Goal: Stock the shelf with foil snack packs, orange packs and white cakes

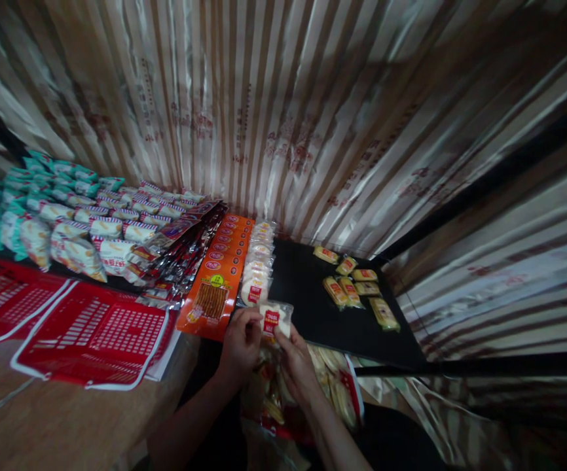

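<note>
Between my two hands is a small clear packet of pale food with a red label [272, 320], held up at the near edge of the black shelf [293, 288]. My left hand [241, 345] has its fingers curled closed at the packet's left edge. My right hand [294, 358] pinches its lower right side with the thumb on the front. Just beyond stands a row of similar white packets [260, 258]. Below my hands, a basket [359, 392] is filled with yellowish wrapped packets [335, 383], partly hidden by my right forearm.
Several yellow wrapped packets [346, 288] lie loosely on the shelf's right part. Left of the white row are an orange snack pack [219, 268], dark red packets [185, 242], and white and teal bags [74, 216]. Red baskets [101, 333] sit lower left. Striped curtain [283, 111] hangs behind.
</note>
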### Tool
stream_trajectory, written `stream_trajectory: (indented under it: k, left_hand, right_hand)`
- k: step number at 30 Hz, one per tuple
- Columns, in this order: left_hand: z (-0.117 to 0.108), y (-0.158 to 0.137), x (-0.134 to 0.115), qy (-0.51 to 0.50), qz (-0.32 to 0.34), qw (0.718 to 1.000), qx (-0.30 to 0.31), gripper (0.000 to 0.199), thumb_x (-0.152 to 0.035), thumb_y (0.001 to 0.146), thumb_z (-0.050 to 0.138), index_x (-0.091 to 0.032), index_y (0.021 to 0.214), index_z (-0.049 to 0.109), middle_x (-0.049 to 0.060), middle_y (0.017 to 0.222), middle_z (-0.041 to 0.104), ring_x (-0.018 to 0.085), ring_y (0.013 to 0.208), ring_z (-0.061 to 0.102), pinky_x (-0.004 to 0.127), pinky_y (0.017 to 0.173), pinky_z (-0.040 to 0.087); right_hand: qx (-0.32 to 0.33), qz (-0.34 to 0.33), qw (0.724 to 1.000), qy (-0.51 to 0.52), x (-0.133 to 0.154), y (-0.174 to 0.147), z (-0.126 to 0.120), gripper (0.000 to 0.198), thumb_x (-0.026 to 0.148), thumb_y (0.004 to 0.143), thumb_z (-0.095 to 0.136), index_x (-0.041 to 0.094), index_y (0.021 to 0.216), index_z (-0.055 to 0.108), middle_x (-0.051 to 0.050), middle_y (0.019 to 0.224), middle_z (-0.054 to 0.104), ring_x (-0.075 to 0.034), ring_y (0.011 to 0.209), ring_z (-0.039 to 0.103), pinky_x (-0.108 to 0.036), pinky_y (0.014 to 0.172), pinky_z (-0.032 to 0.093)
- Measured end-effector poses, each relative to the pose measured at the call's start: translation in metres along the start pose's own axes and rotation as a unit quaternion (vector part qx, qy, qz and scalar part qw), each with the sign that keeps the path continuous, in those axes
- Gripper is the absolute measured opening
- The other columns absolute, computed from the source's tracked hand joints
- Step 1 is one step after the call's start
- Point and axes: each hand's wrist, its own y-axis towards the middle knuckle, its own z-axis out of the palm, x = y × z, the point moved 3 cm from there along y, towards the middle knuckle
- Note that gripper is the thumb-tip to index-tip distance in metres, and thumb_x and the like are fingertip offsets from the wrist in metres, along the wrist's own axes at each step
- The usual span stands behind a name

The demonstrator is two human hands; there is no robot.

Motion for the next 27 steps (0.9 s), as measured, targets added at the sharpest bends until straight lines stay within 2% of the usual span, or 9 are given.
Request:
stream_trajectory:
  k: [5, 8, 12, 15, 19, 21, 23, 25, 27]
  left_hand:
    - [-0.009, -0.004, 0.008, 0.064, 0.020, 0.997, -0.039, 0.017, -0.022, 0.079, 0.048, -0.019, 0.089, 0.060, 0.008, 0.101, 0.061, 0.021, 0.099, 0.056, 0.039, 0.088, 0.046]
    - [-0.012, -0.006, 0.014, 0.072, -0.069, 0.994, -0.050, 0.026, -0.029, 0.075, 0.054, -0.018, 0.098, 0.057, 0.009, 0.101, 0.062, 0.022, 0.089, 0.060, 0.042, 0.083, 0.048]
    - [0.001, -0.016, 0.023, -0.056, -0.185, 0.981, 0.028, 0.029, -0.038, 0.076, 0.056, -0.018, 0.097, 0.055, 0.005, 0.090, 0.066, 0.019, 0.079, 0.063, 0.035, 0.075, 0.050]
    - [0.006, -0.021, 0.026, -0.127, -0.199, 0.972, 0.015, 0.023, -0.037, 0.078, 0.053, -0.018, 0.091, 0.054, 0.003, 0.084, 0.065, 0.018, 0.078, 0.063, 0.030, 0.069, 0.050]
    - [-0.003, -0.019, 0.021, -0.050, -0.166, 0.984, 0.030, 0.017, -0.031, 0.078, 0.050, -0.019, 0.089, 0.053, 0.002, 0.082, 0.064, 0.018, 0.076, 0.062, 0.030, 0.069, 0.049]
    - [-0.011, -0.014, 0.013, 0.019, -0.136, 0.988, 0.065, 0.016, -0.027, 0.079, 0.047, -0.020, 0.091, 0.053, 0.002, 0.084, 0.065, 0.018, 0.078, 0.062, 0.031, 0.072, 0.048]
    - [-0.020, -0.008, 0.005, 0.085, -0.104, 0.987, 0.088, 0.018, -0.023, 0.080, 0.042, -0.020, 0.093, 0.054, 0.003, 0.088, 0.065, 0.018, 0.082, 0.062, 0.031, 0.075, 0.048]
    - [-0.026, -0.003, -0.003, 0.141, -0.057, 0.982, 0.114, 0.020, -0.022, 0.082, 0.039, -0.021, 0.094, 0.055, 0.004, 0.092, 0.065, 0.018, 0.086, 0.061, 0.031, 0.079, 0.047]
    - [-0.028, 0.001, -0.009, 0.172, -0.004, 0.975, 0.141, 0.022, -0.021, 0.083, 0.037, -0.021, 0.093, 0.057, 0.005, 0.094, 0.065, 0.018, 0.089, 0.061, 0.032, 0.081, 0.046]
  right_hand:
    - [-0.024, 0.007, 0.999, 0.024, -0.006, 0.010, 0.001, 0.041, 0.035, 0.059, 0.078, 0.020, 0.094, 0.066, -0.002, 0.080, 0.072, -0.017, 0.069, 0.065, -0.027, 0.064, 0.050]
    - [-0.057, 0.031, 0.997, 0.049, -0.005, 0.012, -0.001, 0.041, 0.032, 0.056, 0.080, 0.020, 0.093, 0.066, -0.001, 0.078, 0.072, -0.017, 0.070, 0.066, -0.025, 0.061, 0.050]
    - [-0.066, 0.032, 0.995, 0.060, -0.003, 0.007, -0.001, 0.038, 0.030, 0.058, 0.077, 0.023, 0.093, 0.066, -0.001, 0.085, 0.072, -0.019, 0.078, 0.066, -0.027, 0.065, 0.051]
    - [-0.045, 0.021, 0.998, 0.023, -0.013, 0.002, -0.003, 0.030, 0.034, 0.064, 0.071, 0.023, 0.091, 0.065, -0.003, 0.086, 0.072, -0.021, 0.081, 0.066, -0.030, 0.070, 0.052]
    - [-0.074, -0.023, 0.994, -0.080, -0.023, 0.000, -0.018, 0.046, 0.039, 0.065, 0.071, 0.021, 0.106, 0.059, -0.006, 0.097, 0.070, -0.023, 0.085, 0.065, -0.035, 0.074, 0.052]
    - [-0.132, -0.118, 0.961, -0.214, -0.013, -0.002, -0.028, 0.061, 0.041, 0.065, 0.070, 0.020, 0.120, 0.052, -0.010, 0.116, 0.063, -0.025, 0.100, 0.060, -0.038, 0.082, 0.050]
    - [-0.156, -0.233, 0.890, -0.359, 0.004, -0.004, -0.032, 0.068, 0.042, 0.068, 0.068, 0.020, 0.129, 0.046, -0.012, 0.132, 0.051, -0.027, 0.117, 0.048, -0.044, 0.094, 0.042]
    - [-0.105, -0.312, 0.825, -0.459, 0.017, -0.006, -0.028, 0.058, 0.041, 0.073, 0.064, 0.022, 0.127, 0.049, -0.010, 0.135, 0.048, -0.027, 0.125, 0.039, -0.049, 0.102, 0.033]
    - [-0.031, -0.339, 0.795, -0.501, 0.025, -0.005, -0.021, 0.046, 0.039, 0.076, 0.063, 0.025, 0.120, 0.057, -0.007, 0.129, 0.055, -0.027, 0.125, 0.038, -0.050, 0.105, 0.029]
